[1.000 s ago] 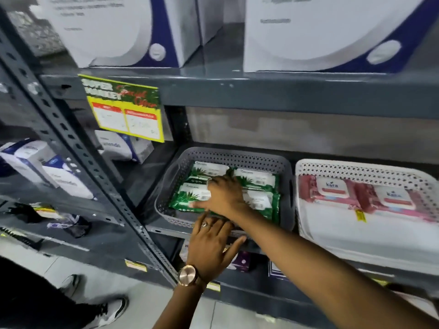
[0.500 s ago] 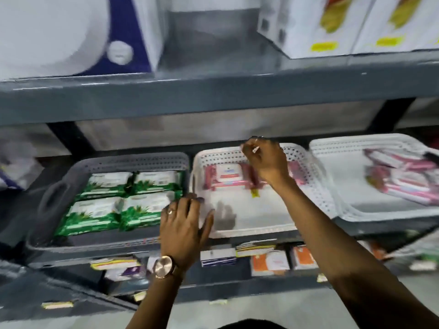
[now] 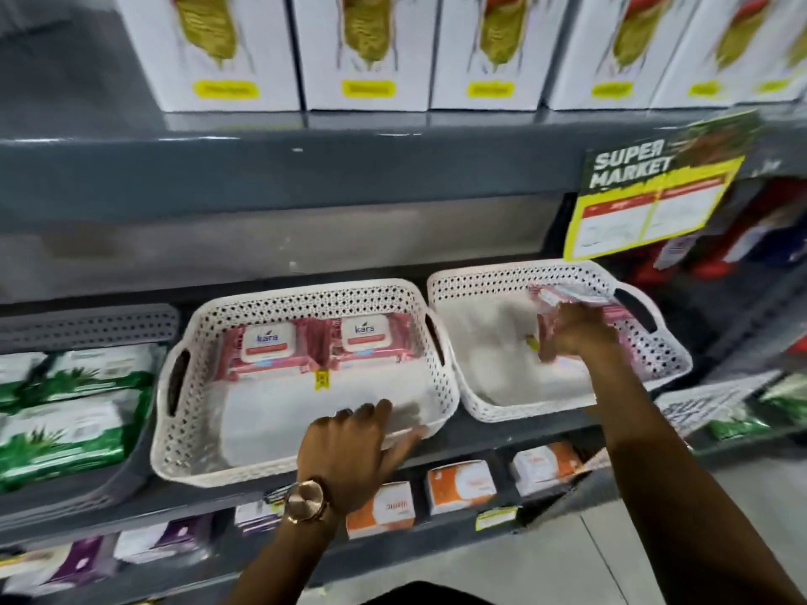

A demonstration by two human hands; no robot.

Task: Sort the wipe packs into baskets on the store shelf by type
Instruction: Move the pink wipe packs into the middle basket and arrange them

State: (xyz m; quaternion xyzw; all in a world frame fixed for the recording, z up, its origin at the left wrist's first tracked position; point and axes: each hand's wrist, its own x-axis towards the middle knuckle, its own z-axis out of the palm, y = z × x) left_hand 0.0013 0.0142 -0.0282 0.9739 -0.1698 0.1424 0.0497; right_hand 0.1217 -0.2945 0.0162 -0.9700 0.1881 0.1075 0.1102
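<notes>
A grey metal shelf [image 3: 502,434] carries three perforated baskets side by side: a grey basket [image 3: 91,325] at the left filled with green wipe packs [image 3: 65,434], a middle white basket [image 3: 196,430], and a right white basket [image 3: 476,290] near the shelf's end. On the tier above stand white boxes [image 3: 367,50] with yellow-green prints, and a yellow and green supermarket sign [image 3: 650,189] hangs from that tier's edge at the right. Two pink wipe packs [image 3: 314,347] lie flat, touching each other, along the back wall of the middle basket, well apart from either hand. A further pink pack [image 3: 567,299] sits in the right basket at its back right, and the right hand [image 3: 572,334] is closed around its near edge, fingers curled together on the wrapper; motion blur hides how many packs lie under it. The left hand [image 3: 353,451], with a rose-gold watch [image 3: 305,499] at the wrist, rests on the front rim of the middle basket, fingers spread apart and pressing the rim, holding nothing. Small orange and white boxes [image 3: 458,486] line the tier below.
</notes>
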